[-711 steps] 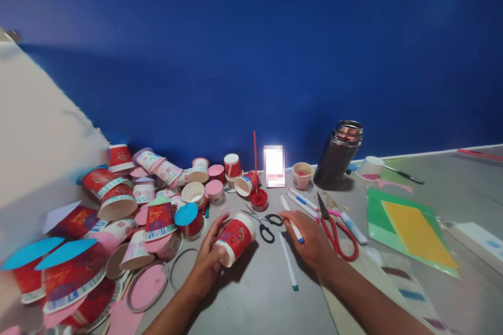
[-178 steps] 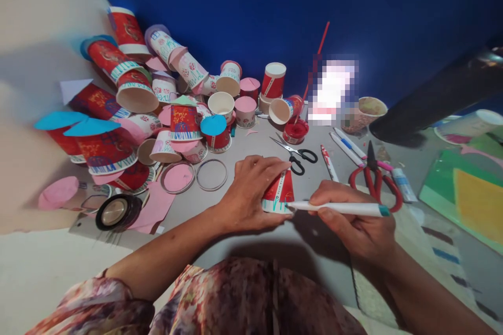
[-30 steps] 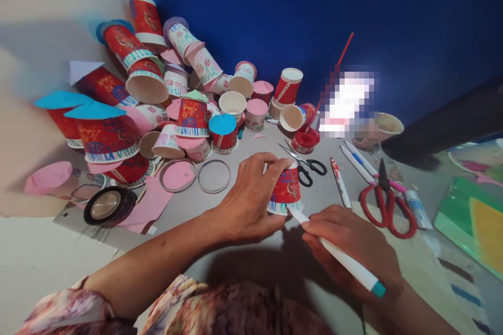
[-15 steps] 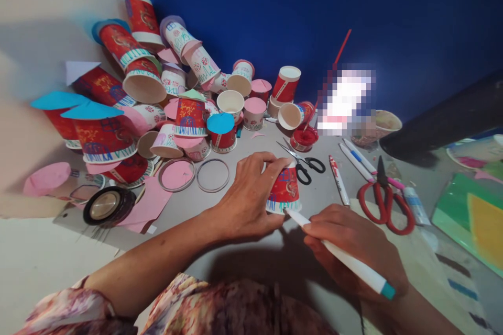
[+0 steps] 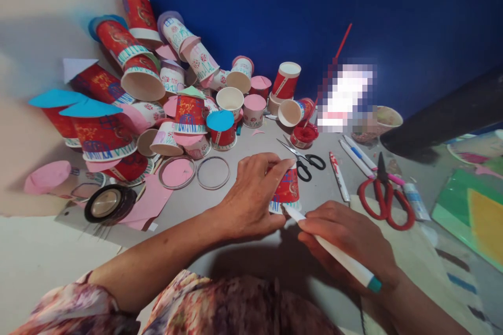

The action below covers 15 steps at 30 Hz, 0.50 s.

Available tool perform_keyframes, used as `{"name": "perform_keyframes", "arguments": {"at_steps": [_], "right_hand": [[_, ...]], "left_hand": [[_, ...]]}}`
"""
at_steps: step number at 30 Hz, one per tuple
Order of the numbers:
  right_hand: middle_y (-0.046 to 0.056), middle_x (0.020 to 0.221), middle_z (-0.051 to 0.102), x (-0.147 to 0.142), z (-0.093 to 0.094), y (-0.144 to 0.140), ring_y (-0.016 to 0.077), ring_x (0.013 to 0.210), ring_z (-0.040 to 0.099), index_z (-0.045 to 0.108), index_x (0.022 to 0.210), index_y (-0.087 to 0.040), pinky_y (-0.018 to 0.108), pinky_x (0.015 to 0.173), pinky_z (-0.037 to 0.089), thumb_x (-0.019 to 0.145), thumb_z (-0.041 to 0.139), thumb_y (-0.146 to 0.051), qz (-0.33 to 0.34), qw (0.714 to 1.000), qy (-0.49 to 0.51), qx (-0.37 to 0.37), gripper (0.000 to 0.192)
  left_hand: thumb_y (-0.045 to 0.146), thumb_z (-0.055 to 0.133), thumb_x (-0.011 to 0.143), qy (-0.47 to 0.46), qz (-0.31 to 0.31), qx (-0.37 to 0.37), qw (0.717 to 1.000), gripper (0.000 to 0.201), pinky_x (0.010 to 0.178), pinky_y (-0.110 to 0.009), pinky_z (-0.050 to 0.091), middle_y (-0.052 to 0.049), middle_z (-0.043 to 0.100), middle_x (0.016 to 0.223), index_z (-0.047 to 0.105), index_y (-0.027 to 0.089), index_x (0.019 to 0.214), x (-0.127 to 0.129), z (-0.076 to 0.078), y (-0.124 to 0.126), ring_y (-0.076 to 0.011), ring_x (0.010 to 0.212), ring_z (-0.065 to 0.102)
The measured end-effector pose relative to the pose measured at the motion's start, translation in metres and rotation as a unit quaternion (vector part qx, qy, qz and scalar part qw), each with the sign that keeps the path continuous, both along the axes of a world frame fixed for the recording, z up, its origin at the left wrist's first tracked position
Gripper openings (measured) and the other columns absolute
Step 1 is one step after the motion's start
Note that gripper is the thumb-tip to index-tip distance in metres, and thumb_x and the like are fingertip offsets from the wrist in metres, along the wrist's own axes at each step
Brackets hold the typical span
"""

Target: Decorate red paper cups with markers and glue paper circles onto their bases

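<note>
My left hand (image 5: 251, 196) grips a red paper cup (image 5: 287, 190) that stands upside down on the grey table (image 5: 243, 277). Blue and green strokes run along the cup's white rim band. My right hand (image 5: 349, 238) holds a white marker with a teal end (image 5: 341, 256), and its tip touches the cup's rim band at the lower edge. Both hands sit close together near the table's middle.
A heap of decorated paper cups (image 5: 157, 89) fills the left back. Black scissors (image 5: 304, 159), red scissors (image 5: 385, 199), loose markers (image 5: 340, 178), a red paint pot (image 5: 304, 135), a tape roll (image 5: 106, 204), green and yellow sheets (image 5: 471, 214) and a dark flask (image 5: 444, 120) lie around.
The marker tip has shifted slightly along the cup's rim band and my left hand has turned the cup a little. Nothing else has moved.
</note>
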State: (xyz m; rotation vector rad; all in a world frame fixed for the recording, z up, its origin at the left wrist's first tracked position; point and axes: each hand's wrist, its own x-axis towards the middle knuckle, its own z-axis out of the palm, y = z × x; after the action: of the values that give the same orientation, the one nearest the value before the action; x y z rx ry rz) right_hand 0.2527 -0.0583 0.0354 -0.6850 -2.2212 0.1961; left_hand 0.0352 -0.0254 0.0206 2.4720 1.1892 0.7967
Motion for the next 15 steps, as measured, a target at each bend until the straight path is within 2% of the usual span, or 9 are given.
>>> {"name": "perform_keyframes", "arguments": {"at_steps": [7,11,15], "right_hand": [[0.003,0.083,0.075,-0.0008,-0.0027,-0.0017,0.0157,0.07,0.07,0.066,0.11,-0.02,0.027,0.064,0.056,0.096,0.063,-0.011,-0.006,1.0,0.011,-0.013,0.016],[0.002,0.075,0.073,-0.0002,-0.0004,-0.0016,0.0153,0.064,0.068,0.067,0.099,-0.021,0.027,0.061,0.054,0.1,0.059,-0.017,-0.019,0.999,-0.028,-0.018,0.009],[0.001,0.066,0.07,0.0018,-0.0007,-0.0034,0.0154,0.059,0.066,0.068,0.087,-0.023,0.028,0.055,0.048,0.105,0.051,-0.028,-0.056,0.997,-0.039,-0.023,0.025]], "left_hand": [[0.027,0.075,0.067,0.004,-0.006,-0.003,1.0,0.092,0.108,-0.056,0.039,-0.015,0.05,0.137,0.036,0.025,0.151,-0.0005,-0.0015,0.0005,-0.0375,0.126,0.05],[0.027,0.074,0.068,0.001,-0.004,-0.005,1.0,0.091,0.108,-0.056,0.039,-0.014,0.05,0.137,0.036,0.025,0.151,-0.0003,-0.0016,0.0001,-0.0376,0.127,0.05],[0.026,0.074,0.069,-0.002,0.007,-0.023,1.0,0.091,0.109,-0.058,0.04,-0.014,0.048,0.138,0.036,0.027,0.151,0.0001,-0.0002,-0.0005,-0.0381,0.128,0.05]]}}
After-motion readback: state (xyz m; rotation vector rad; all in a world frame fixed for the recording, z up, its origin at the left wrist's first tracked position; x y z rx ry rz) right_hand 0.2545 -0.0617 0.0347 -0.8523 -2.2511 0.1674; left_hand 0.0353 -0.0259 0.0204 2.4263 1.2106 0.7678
